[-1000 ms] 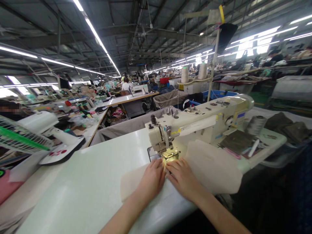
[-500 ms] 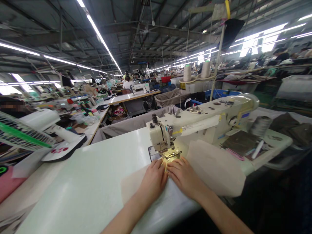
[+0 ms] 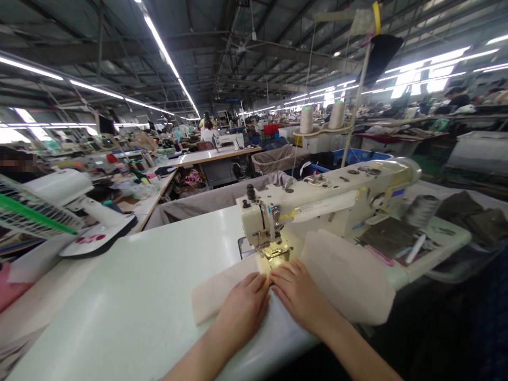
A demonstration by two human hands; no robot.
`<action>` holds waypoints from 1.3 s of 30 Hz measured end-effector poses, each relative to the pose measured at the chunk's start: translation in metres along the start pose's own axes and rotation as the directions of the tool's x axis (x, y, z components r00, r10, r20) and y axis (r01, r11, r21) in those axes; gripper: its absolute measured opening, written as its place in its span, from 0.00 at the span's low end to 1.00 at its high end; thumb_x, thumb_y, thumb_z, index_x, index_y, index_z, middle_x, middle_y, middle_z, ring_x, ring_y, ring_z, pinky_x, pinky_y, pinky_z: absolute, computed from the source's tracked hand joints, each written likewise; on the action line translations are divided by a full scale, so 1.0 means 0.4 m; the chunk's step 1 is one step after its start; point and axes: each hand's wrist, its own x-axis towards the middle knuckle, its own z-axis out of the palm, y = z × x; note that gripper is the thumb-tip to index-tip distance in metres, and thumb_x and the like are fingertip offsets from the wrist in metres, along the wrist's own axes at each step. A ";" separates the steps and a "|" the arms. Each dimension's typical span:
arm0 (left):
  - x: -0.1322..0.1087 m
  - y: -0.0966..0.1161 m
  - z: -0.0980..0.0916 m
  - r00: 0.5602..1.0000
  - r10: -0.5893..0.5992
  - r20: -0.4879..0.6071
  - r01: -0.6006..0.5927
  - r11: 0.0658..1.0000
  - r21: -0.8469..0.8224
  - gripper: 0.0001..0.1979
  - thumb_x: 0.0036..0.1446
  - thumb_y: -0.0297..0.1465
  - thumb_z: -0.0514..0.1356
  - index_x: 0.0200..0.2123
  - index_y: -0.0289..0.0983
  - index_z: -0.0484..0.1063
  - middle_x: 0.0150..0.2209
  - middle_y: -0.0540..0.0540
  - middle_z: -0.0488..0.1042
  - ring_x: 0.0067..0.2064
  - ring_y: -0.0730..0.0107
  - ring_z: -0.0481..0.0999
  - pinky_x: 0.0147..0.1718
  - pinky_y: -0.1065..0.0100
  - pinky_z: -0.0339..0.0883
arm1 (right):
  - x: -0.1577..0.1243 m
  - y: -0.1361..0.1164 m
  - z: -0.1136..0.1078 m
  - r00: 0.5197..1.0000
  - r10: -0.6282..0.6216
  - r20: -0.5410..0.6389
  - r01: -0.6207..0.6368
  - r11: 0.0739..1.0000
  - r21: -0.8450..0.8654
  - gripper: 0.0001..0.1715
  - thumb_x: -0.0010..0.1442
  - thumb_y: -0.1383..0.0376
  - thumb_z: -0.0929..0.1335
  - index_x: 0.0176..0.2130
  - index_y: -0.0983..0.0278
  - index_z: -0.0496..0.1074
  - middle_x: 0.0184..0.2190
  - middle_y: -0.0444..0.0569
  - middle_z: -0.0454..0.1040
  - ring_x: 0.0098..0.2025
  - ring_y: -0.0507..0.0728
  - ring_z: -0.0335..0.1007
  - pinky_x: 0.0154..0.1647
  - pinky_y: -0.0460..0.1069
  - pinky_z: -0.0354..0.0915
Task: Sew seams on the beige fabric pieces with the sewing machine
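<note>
A cream sewing machine (image 3: 309, 203) stands on the pale tabletop, its lamp lighting the presser foot (image 3: 277, 254). Beige fabric (image 3: 345, 275) spreads to the right of the needle area. More beige fabric (image 3: 216, 296) lies flat to the left; whether both are one piece I cannot tell. My left hand (image 3: 244, 304) has its fingers closed on the fabric edge just in front of the foot. Beside it, my right hand (image 3: 299, 293) pinches the fabric too, fingertips close to the left ones. Both thumbs are largely hidden.
A white fan (image 3: 67, 201) with a green stripe stands at the left. Thread cones (image 3: 306, 119) sit on a stand behind the machine. Pink-handled snips (image 3: 377, 255), a grey thread cone (image 3: 421, 210) and dark cloth (image 3: 387, 235) lie at the right. Co-workers sit farther off.
Both hands have drawn slightly back from the presser foot, toward me. The left part of the fabric has shifted and more of it shows beside the foot. The view has moved slightly.
</note>
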 end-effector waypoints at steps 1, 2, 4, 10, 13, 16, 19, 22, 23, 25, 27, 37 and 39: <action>0.005 -0.008 -0.001 1.000 -0.003 0.003 0.003 1.000 0.010 0.11 0.67 0.25 0.53 0.46 0.37 0.74 0.46 0.42 0.76 0.50 0.57 0.74 0.53 0.56 0.74 | 0.007 0.002 0.002 1.000 0.004 0.002 -0.004 1.000 -0.011 0.09 0.69 0.70 0.66 0.47 0.59 0.74 0.47 0.48 0.78 0.54 0.60 0.69 0.66 0.65 0.54; 0.012 -0.017 -0.002 1.000 -0.008 0.004 0.008 1.000 0.021 0.10 0.67 0.26 0.53 0.45 0.36 0.75 0.45 0.41 0.76 0.49 0.56 0.74 0.52 0.56 0.74 | 0.016 0.004 0.005 1.000 0.008 0.004 -0.008 1.000 -0.021 0.09 0.69 0.69 0.67 0.47 0.60 0.74 0.47 0.48 0.77 0.54 0.61 0.69 0.66 0.65 0.54; 0.027 -0.037 -0.005 1.000 -0.017 0.005 0.016 0.999 0.036 0.10 0.68 0.27 0.53 0.42 0.36 0.76 0.44 0.42 0.76 0.48 0.57 0.74 0.51 0.56 0.74 | 0.036 0.009 0.011 1.000 0.015 0.007 -0.014 0.999 -0.046 0.08 0.68 0.68 0.68 0.47 0.60 0.75 0.47 0.48 0.77 0.54 0.62 0.69 0.65 0.66 0.56; 0.066 -0.093 -0.019 1.000 -0.022 -0.008 0.022 1.000 0.008 0.14 0.70 0.28 0.50 0.39 0.36 0.76 0.41 0.42 0.77 0.46 0.59 0.74 0.48 0.59 0.73 | 0.086 0.024 0.023 0.999 0.034 -0.004 -0.035 0.991 -0.129 0.08 0.68 0.66 0.69 0.47 0.60 0.76 0.45 0.49 0.76 0.51 0.62 0.69 0.62 0.65 0.59; 0.081 -0.118 -0.024 1.000 -0.020 0.002 0.020 1.000 -0.010 0.14 0.70 0.29 0.50 0.40 0.36 0.77 0.43 0.41 0.77 0.49 0.59 0.75 0.51 0.60 0.72 | 0.090 0.027 0.025 0.999 0.034 -0.010 -0.035 0.990 -0.138 0.09 0.67 0.66 0.70 0.48 0.60 0.76 0.45 0.49 0.76 0.51 0.63 0.69 0.63 0.66 0.58; 0.091 -0.137 -0.025 1.000 -0.027 -0.014 0.027 1.000 -0.015 0.15 0.69 0.28 0.50 0.41 0.36 0.78 0.45 0.40 0.77 0.50 0.59 0.76 0.53 0.59 0.72 | 0.077 0.025 0.027 0.999 0.027 -0.026 -0.030 0.991 -0.128 0.10 0.67 0.66 0.70 0.49 0.59 0.75 0.46 0.50 0.76 0.51 0.62 0.68 0.63 0.65 0.58; 0.091 -0.144 -0.019 0.999 -0.021 -0.038 0.021 1.000 -0.013 0.14 0.69 0.29 0.51 0.44 0.36 0.77 0.47 0.40 0.77 0.51 0.58 0.76 0.53 0.59 0.72 | 0.055 0.021 0.030 0.999 0.030 -0.039 -0.034 0.995 -0.091 0.10 0.67 0.66 0.70 0.49 0.60 0.75 0.47 0.50 0.75 0.52 0.62 0.69 0.62 0.64 0.59; 0.084 -0.144 -0.013 0.998 -0.007 -0.068 0.005 1.000 -0.020 0.15 0.70 0.29 0.50 0.48 0.37 0.76 0.48 0.40 0.77 0.52 0.59 0.76 0.54 0.58 0.72 | 0.037 0.018 0.034 0.998 0.027 -0.048 -0.030 0.997 -0.068 0.11 0.68 0.65 0.69 0.51 0.60 0.74 0.49 0.51 0.75 0.53 0.62 0.69 0.62 0.64 0.59; 0.082 -0.143 -0.012 0.997 -0.002 -0.079 0.000 1.000 -0.023 0.15 0.70 0.30 0.50 0.49 0.37 0.75 0.49 0.40 0.77 0.52 0.59 0.75 0.54 0.58 0.72 | 0.034 0.018 0.035 0.998 0.024 -0.051 -0.028 0.997 -0.066 0.12 0.68 0.65 0.69 0.51 0.60 0.74 0.49 0.52 0.75 0.53 0.62 0.69 0.63 0.64 0.59; 0.078 -0.142 -0.011 0.996 0.007 -0.092 -0.010 1.000 -0.027 0.15 0.70 0.30 0.49 0.49 0.37 0.75 0.50 0.40 0.76 0.53 0.59 0.75 0.54 0.57 0.72 | 0.029 0.017 0.037 0.998 0.024 -0.052 -0.027 0.998 -0.062 0.12 0.68 0.65 0.68 0.52 0.60 0.73 0.50 0.52 0.75 0.54 0.62 0.69 0.62 0.64 0.59; 0.076 -0.141 -0.011 0.996 0.016 -0.089 -0.018 0.999 -0.030 0.15 0.70 0.30 0.49 0.49 0.38 0.75 0.50 0.40 0.76 0.53 0.59 0.75 0.55 0.57 0.72 | 0.029 0.016 0.038 0.998 0.029 -0.048 -0.032 0.998 -0.053 0.12 0.68 0.66 0.68 0.52 0.61 0.73 0.50 0.52 0.75 0.54 0.62 0.69 0.63 0.64 0.59; 0.097 -0.161 -0.044 1.000 -0.007 0.000 0.007 0.998 -0.069 0.20 0.61 0.19 0.51 0.49 0.37 0.77 0.50 0.41 0.78 0.52 0.61 0.77 0.54 0.60 0.71 | 0.024 0.018 0.045 0.998 0.008 -0.068 -0.014 0.996 -0.085 0.13 0.69 0.67 0.66 0.52 0.62 0.72 0.49 0.52 0.76 0.53 0.62 0.70 0.64 0.67 0.56; 0.100 -0.172 -0.065 0.998 -0.008 0.059 0.012 0.997 -0.073 0.21 0.59 0.17 0.51 0.47 0.39 0.78 0.49 0.43 0.79 0.52 0.63 0.77 0.54 0.63 0.70 | 0.019 0.025 0.047 0.993 0.006 -0.114 -0.017 0.995 -0.095 0.13 0.70 0.68 0.64 0.52 0.61 0.72 0.49 0.52 0.76 0.53 0.62 0.70 0.64 0.67 0.55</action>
